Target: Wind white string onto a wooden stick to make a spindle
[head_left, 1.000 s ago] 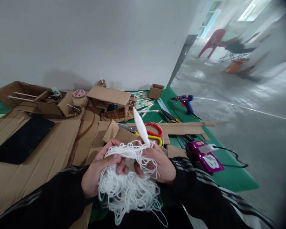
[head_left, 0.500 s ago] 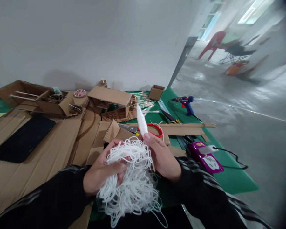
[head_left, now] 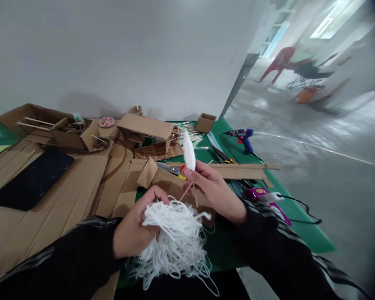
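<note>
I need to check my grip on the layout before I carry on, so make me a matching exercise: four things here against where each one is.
Things
1. tangled white string
2. blue glue gun
3. string-wound stick
4. flat black slab

Places
A. in the fingers of the right hand, pointing upward
B. lying on cardboard at the left
C. bunched in the left hand
D. near the right edge of the green table

Right pairs: 1-C, 2-D, 3-A, 4-B
</note>
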{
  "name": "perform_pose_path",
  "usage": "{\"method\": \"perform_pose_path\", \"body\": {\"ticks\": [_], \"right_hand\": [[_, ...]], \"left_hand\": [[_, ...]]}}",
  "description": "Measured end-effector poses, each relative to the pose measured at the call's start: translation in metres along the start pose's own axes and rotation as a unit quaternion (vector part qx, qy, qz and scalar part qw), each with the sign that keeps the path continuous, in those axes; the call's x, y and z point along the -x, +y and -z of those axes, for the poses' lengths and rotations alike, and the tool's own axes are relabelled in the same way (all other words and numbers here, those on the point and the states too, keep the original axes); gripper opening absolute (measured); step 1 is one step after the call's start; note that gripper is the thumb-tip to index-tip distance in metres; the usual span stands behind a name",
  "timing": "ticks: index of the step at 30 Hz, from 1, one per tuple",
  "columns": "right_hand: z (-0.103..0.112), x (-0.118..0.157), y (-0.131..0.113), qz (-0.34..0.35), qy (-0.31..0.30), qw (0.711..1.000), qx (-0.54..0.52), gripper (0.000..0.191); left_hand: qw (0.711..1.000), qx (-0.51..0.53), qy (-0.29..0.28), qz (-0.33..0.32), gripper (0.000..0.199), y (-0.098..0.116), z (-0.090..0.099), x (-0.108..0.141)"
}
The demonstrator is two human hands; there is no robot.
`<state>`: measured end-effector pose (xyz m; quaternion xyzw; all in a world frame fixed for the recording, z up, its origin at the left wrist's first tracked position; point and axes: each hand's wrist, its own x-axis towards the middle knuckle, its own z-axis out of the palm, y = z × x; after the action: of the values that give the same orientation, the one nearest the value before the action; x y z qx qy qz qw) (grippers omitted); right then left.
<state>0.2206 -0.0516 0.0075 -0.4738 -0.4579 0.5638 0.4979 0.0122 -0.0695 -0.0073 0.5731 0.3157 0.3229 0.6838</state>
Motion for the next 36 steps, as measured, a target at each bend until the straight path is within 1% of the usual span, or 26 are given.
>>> {"method": "perform_pose_path", "body": {"ticks": [2,3,4,6,8,10,12,14,16,17,18,19,21,24,26,27,31,33,34,36], "right_hand": [[0.001,-0.003,-0.005,0.036,-0.028,0.993,0.111,0.019],[0.003,-0.005,-0.007,0.057,-0.038,0.983,0.169,0.019],[0.004,-0.006,-0.009,0.079,-0.043,0.971,0.221,0.019],[0.008,-0.009,-0.013,0.12,-0.047,0.944,0.305,0.017],[0.014,-0.009,-0.018,0.15,-0.068,0.92,0.356,0.018],[0.022,-0.006,-0.024,0.165,-0.115,0.898,0.391,0.021],[0.032,0.0,-0.031,0.165,-0.162,0.873,0.429,0.023],[0.042,0.008,-0.038,0.162,-0.191,0.852,0.46,0.024],[0.048,0.016,-0.045,0.151,-0.207,0.838,0.482,0.027],[0.05,0.019,-0.048,0.143,-0.213,0.832,0.492,0.028],[0.05,0.021,-0.05,0.135,-0.22,0.825,0.502,0.028],[0.049,0.022,-0.051,0.13,-0.228,0.819,0.511,0.027],[0.043,0.022,-0.053,0.121,-0.251,0.802,0.529,0.024],[0.03,0.017,-0.049,0.115,-0.304,0.779,0.537,0.021],[0.023,0.012,-0.043,0.122,-0.344,0.777,0.513,0.02],[0.019,0.01,-0.038,0.129,-0.362,0.779,0.496,0.019],[0.012,0.004,-0.02,0.158,-0.412,0.792,0.422,0.012],[0.011,0.003,-0.012,0.161,-0.437,0.811,0.353,0.017],[0.012,0.002,-0.01,0.159,-0.443,0.826,0.309,0.022],[0.014,0.001,-0.005,0.138,-0.427,0.865,0.227,0.032]], "left_hand": [[0.99,-0.101,-0.036,-0.086,0.014,-0.002,0.001,0.002],[0.981,-0.139,-0.062,-0.118,0.008,-0.003,0.001,0.003],[0.974,-0.159,-0.084,-0.137,0.006,-0.005,0.0,0.004],[0.972,-0.16,-0.1,-0.137,0.015,-0.008,-0.002,0.008],[0.982,-0.142,-0.073,-0.102,0.013,-0.01,-0.005,0.011],[0.992,-0.104,-0.032,-0.061,0.016,-0.01,-0.007,0.014],[0.998,-0.046,0.003,-0.047,0.022,-0.01,-0.007,0.016],[0.996,-0.001,0.041,-0.078,0.018,-0.012,-0.005,0.015],[0.989,0.012,0.066,-0.128,0.015,-0.016,-0.001,0.013],[0.988,0.008,0.071,-0.139,0.016,-0.018,0.0,0.012],[0.989,0.0,0.069,-0.134,0.017,-0.02,0.002,0.011],[0.991,-0.009,0.063,-0.115,0.017,-0.02,0.002,0.01],[0.997,-0.023,0.043,-0.053,0.018,-0.017,0.002,0.009],[0.999,-0.025,-0.013,0.02,0.022,-0.004,-0.001,0.002],[0.997,0.005,-0.048,0.059,0.025,0.006,-0.004,-0.006],[0.996,0.021,-0.06,0.067,0.027,0.011,-0.005,-0.01],[0.991,0.008,-0.098,0.09,0.031,0.024,-0.007,-0.025],[0.989,0.008,-0.102,0.107,0.034,0.028,-0.007,-0.028],[0.988,0.012,-0.099,0.116,0.035,0.029,-0.007,-0.029],[0.987,0.034,-0.095,0.124,0.035,0.028,-0.006,-0.029]]}}
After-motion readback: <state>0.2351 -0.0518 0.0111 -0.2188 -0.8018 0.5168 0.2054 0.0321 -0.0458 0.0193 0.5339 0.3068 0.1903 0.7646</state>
